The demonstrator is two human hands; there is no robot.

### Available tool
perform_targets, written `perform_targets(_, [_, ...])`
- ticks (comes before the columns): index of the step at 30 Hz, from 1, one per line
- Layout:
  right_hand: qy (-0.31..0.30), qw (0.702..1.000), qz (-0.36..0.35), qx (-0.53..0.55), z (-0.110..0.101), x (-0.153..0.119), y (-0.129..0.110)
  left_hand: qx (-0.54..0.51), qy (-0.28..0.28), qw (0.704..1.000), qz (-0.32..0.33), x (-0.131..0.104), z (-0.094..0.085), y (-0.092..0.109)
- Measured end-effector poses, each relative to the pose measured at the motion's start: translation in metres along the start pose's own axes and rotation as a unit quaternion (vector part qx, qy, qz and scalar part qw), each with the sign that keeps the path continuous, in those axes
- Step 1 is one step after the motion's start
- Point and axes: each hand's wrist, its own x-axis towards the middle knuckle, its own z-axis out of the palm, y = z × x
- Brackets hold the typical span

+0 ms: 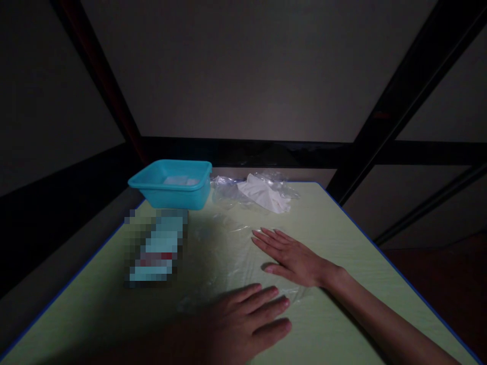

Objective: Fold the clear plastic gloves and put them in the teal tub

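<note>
A thin clear plastic sheet or bag [228, 258] lies spread on the pale green table [342, 248]. My right hand [291, 258] rests palm down over its right side, fingers stretched out toward the upper left. Nearer to me, my left hand [247, 319] is also held flat, its fingers pointing right along the sheet's near edge. Neither hand grips anything. How firmly the left palm touches the plastic cannot be made out in the dim light.
At the table's far left corner stands a blue plastic basin [175, 195] with something white inside. Beside it lie crumpled clear plastic [228, 190] and a wrinkled white cloth or tissue [266, 192]. A blurred-out flat rectangular object [162, 248] lies at the left.
</note>
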Motion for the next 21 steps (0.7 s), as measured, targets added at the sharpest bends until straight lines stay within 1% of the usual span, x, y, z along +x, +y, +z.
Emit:
perform_targets(3, [0.002, 1.0, -0.005, 0.01, -0.001, -0.003, 0.004, 0.02, 0.018, 0.999, 0.038, -0.004, -0.002, 0.003])
perform_targets(5, [0.007, 1.0, 0.0, 0.02, -0.002, -0.006, 0.008, 0.019, 0.033, 0.999, 0.033, -0.008, -0.005, 0.003])
perform_targets(6, [0.009, 1.0, 0.005, 0.025, -0.003, -0.008, 0.011, 0.015, 0.05, 0.999, 0.011, -0.01, -0.007, 0.001])
perform_targets(8, [0.012, 0.999, 0.016, 0.027, -0.004, -0.011, 0.016, 0.008, 0.107, 0.992, -0.066, -0.011, -0.008, -0.006])
perform_targets(11, [0.014, 0.999, 0.025, 0.025, -0.004, -0.013, 0.02, 0.019, 0.199, 0.962, -0.188, -0.004, -0.001, -0.026])
perform_targets(12, [0.015, 0.999, 0.025, 0.024, -0.003, -0.014, 0.021, 0.026, 0.207, 0.955, -0.21, -0.001, 0.003, -0.034])
perform_targets(14, [0.017, 0.999, 0.023, 0.023, -0.002, -0.013, 0.021, 0.044, 0.192, 0.953, -0.232, 0.004, 0.01, -0.047])
perform_targets(16, [0.018, 0.999, 0.026, 0.017, -0.001, -0.013, 0.021, 0.058, 0.171, 0.951, -0.251, 0.004, 0.015, -0.055])
perform_targets(19, [0.021, 0.999, 0.03, 0.005, -0.001, -0.013, 0.02, 0.07, 0.147, 0.951, -0.262, -0.003, 0.017, -0.058])
perform_targets(21, [0.018, 0.999, 0.03, -0.006, -0.001, -0.013, 0.02, 0.073, 0.141, 0.952, -0.261, -0.008, 0.017, -0.057])
